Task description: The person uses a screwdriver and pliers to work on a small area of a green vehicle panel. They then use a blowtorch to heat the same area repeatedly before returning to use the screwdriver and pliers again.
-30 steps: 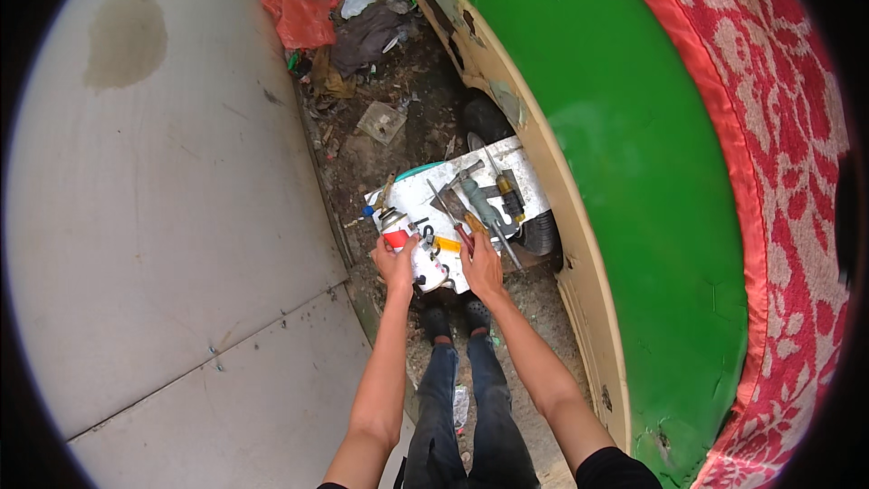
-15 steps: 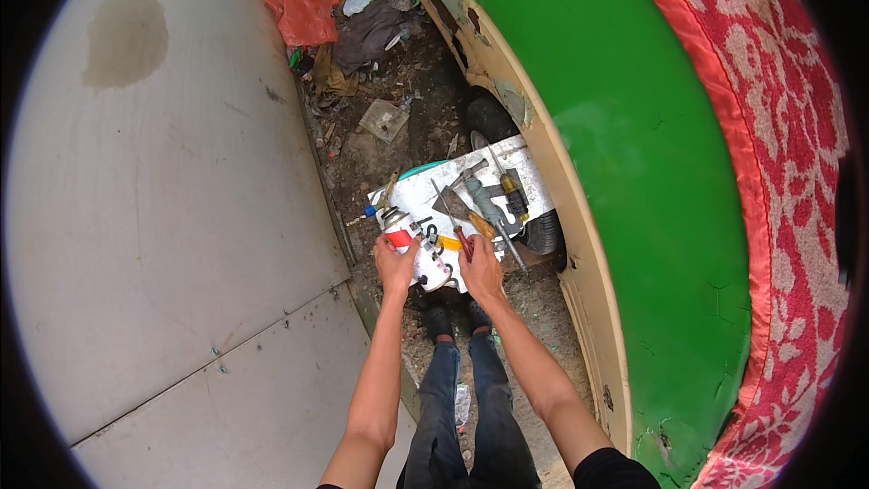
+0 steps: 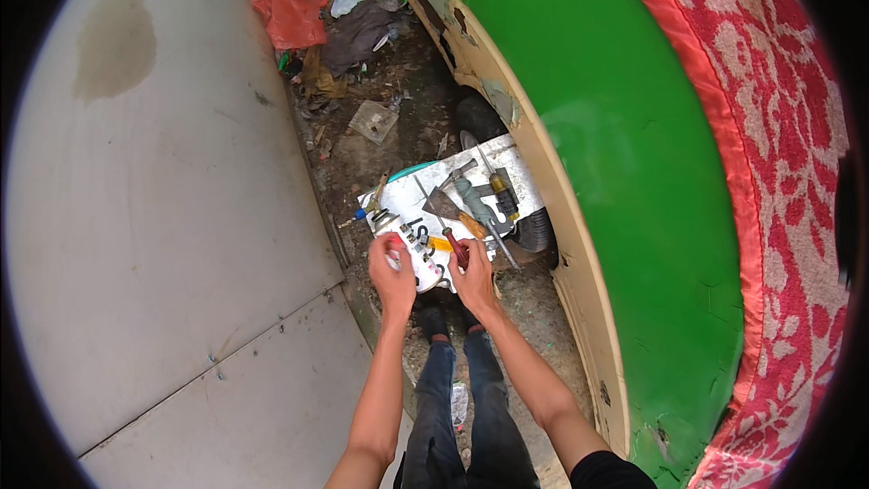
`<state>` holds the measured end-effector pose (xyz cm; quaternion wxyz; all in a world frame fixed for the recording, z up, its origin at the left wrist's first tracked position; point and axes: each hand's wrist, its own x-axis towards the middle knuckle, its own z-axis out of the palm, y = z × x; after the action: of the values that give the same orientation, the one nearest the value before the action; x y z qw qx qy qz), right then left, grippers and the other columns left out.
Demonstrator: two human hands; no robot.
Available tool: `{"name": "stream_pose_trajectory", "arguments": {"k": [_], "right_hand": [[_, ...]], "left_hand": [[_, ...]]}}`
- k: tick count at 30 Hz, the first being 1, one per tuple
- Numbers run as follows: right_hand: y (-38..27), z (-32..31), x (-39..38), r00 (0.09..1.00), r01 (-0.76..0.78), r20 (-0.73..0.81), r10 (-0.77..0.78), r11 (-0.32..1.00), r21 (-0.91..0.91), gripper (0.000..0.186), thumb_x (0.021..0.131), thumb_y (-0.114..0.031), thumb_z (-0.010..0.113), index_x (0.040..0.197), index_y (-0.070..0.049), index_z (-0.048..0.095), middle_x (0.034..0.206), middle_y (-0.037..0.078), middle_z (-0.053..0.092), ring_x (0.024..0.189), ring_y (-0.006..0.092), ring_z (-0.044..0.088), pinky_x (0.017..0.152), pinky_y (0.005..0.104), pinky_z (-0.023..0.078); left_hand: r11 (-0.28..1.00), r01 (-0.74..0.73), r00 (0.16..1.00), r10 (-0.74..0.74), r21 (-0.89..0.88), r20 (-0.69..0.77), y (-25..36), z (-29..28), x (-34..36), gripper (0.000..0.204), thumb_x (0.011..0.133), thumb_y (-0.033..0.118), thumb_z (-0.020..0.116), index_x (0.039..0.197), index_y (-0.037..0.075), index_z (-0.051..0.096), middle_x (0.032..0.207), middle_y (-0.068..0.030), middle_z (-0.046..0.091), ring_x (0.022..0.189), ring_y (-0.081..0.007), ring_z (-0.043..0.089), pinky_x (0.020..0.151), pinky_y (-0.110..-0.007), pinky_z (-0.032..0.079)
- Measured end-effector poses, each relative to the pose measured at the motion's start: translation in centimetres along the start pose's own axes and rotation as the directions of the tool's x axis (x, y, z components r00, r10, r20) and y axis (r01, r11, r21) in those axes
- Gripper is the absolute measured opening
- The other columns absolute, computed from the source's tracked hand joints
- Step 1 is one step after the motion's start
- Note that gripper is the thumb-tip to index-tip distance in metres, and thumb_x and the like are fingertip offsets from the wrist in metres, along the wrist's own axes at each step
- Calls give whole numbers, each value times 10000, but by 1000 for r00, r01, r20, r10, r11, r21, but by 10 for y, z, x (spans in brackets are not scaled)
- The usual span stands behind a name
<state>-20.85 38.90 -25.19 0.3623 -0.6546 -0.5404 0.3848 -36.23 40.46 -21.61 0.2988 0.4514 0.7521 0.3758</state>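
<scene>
- The left hand (image 3: pixel 391 273) is over the white board's (image 3: pixel 520 160) left end, bent around by the can (image 3: pixel 384 221). I can't tell if it has hold.
- The right hand (image 3: pixel 475 276) is at the board's near edge, fingers curled snug on the red-handled screwdriver (image 3: pixel 459 254).
- The screwdriver's tip points across the board, away from the person.
- A firm hold on the handle, fingers off the tip, seems best.

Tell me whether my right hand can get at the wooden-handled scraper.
Probably yes: the wooden-handled scraper lies just beyond your right hand, its handle looking uncovered. But your grip seems closed on the red-handled screwdriver, which may need releasing.
</scene>
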Motion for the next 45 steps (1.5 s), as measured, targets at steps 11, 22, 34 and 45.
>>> {"name": "stream_pose_trajectory", "arguments": {"k": [11, 22, 34, 45], "right_hand": [[-13, -27, 20, 999, 23, -26, -22, 998, 52, 260, 963, -105, 638, 1180, 33, 600, 1140, 182, 609, 1021, 366, 622, 883, 428, 494], [25, -2, 120, 998, 50, 54, -23, 827, -560, 408, 854, -172, 741, 1181, 18, 589, 1159, 210, 590, 1119, 379, 541, 958, 474, 454], [-94, -90, 36, 984, 176, 13, -178, 957, -232, 425, 930, -94, 607, 1304, 50, 465, 1250, 283, 468, 1097, 499, 553, 914, 539, 463], [-101, -203, -214, 947, -309, 31, 319, 886, 347, 556, 1025, -450, 536, 1327, 17, 528, 1051, 164, 651, 975, 262, 637, 863, 405, 499]], "left_hand": [[830, 333, 897, -132, -448, 422, -11, 30, 10, 168, 1007, 87, 607, 1143, -9, 628, 999, -63, 670, 891, -125, 644, 722, -302, 576], [803, 260, 953, -122, -537, 278, -2, -32, -10, 152, 1042, 32, 493, 1190, 19, 525, 871, -48, 582, 733, -110, 572, 661, -269, 505], [746, 303, 948, -173, -593, 266, 75, -146, -99, 206, 983, 3, 503, 1117, -2, 659, 871, -55, 620, 742, -124, 618, 686, -301, 577], [641, 250, 923, 68, -725, 378, 134, -219, -241, 261, 966, 16, 531, 1181, -22, 673, 961, -87, 645, 858, -168, 659, 807, -362, 613]]}}
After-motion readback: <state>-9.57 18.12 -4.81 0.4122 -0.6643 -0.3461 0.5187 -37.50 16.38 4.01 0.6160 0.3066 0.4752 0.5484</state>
